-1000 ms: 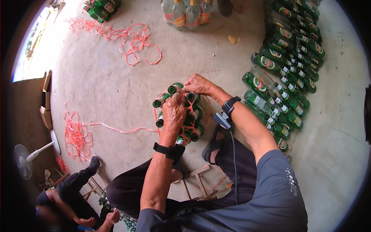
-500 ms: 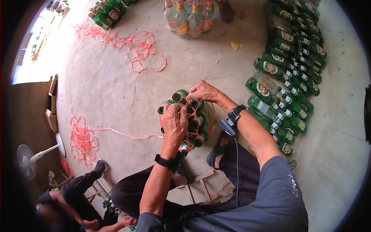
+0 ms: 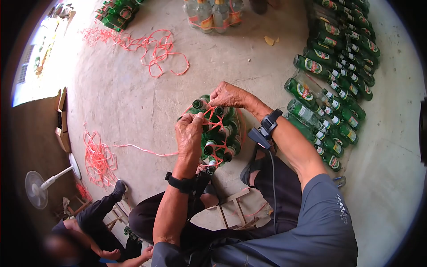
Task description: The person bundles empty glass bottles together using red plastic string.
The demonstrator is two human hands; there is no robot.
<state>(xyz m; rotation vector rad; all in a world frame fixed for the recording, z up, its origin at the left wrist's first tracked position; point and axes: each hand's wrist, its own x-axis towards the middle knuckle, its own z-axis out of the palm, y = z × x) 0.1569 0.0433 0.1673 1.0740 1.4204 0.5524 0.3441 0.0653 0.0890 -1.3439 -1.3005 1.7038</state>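
Note:
A cluster of green glass bottles [image 3: 233, 139] stands upright on the floor in front of me, with pink plastic twine [image 3: 216, 125] wound around and between the necks. My left hand [image 3: 188, 133] is closed at the near-left side of the cluster, thumb and fingers pinching the twine. At the far side, my right hand [image 3: 229, 95] is closed in a pinch on twine above the bottle mouths. A strand trails left from the cluster across the floor. My left hand hides some of the bottles on that side.
Rows of green bottles [image 3: 313, 66] lie at the right. Clear bottles [image 3: 213, 18] stand tied at the back, near a green bundle [image 3: 116, 15]. Loose twine [image 3: 100, 158] lies left. A fan [image 3: 36, 190] and a seated person [image 3: 89, 222] are at lower left.
Both hands have shifted slightly up and left over the bottles, my right hand lifting twine away from the necks. The view has tilted a little; more bottle mouths show now.

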